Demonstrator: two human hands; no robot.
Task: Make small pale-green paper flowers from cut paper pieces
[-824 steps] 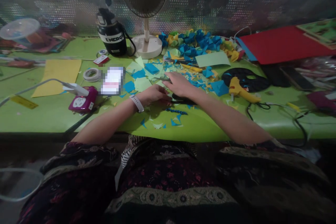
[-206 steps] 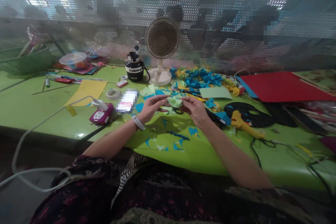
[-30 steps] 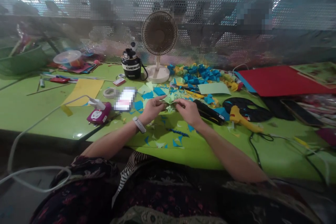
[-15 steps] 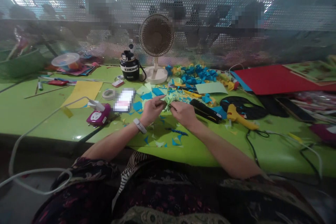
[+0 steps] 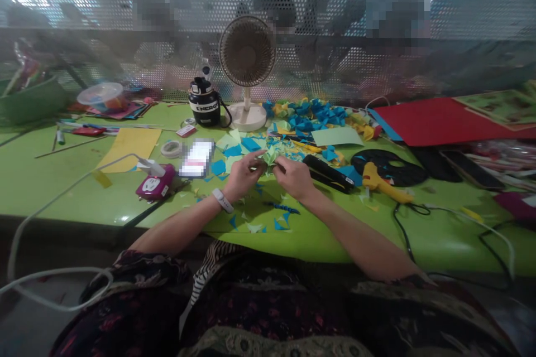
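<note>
Between my fingertips is a small folded light-green paper flower (image 5: 271, 157), held just above the scrap-strewn table. My left hand (image 5: 246, 174) pinches its left side, with the index finger stretched out above. From the other side my right hand (image 5: 293, 177) grips it between thumb and forefinger. Below my hands lies a dark-blue twisted stick (image 5: 283, 208) among blue and pale-green paper scraps (image 5: 281, 224). A black stapler (image 5: 328, 174) rests just right of my right hand. Behind the flower are cut paper pieces in blue, green and yellow.
A yellow glue gun (image 5: 384, 185) with its cord lies to the right. A phone (image 5: 196, 158), a tape roll (image 5: 171, 149) and a purple power socket (image 5: 156, 183) are at left. A fan (image 5: 247, 116), a black bottle (image 5: 204, 106) and blue folded papers (image 5: 312, 114) stand behind.
My right hand's fingers have shifted slightly on the flower, which now shows a more upright, pointed petal. The view has tilted a little. Both hands stay on the flower.
</note>
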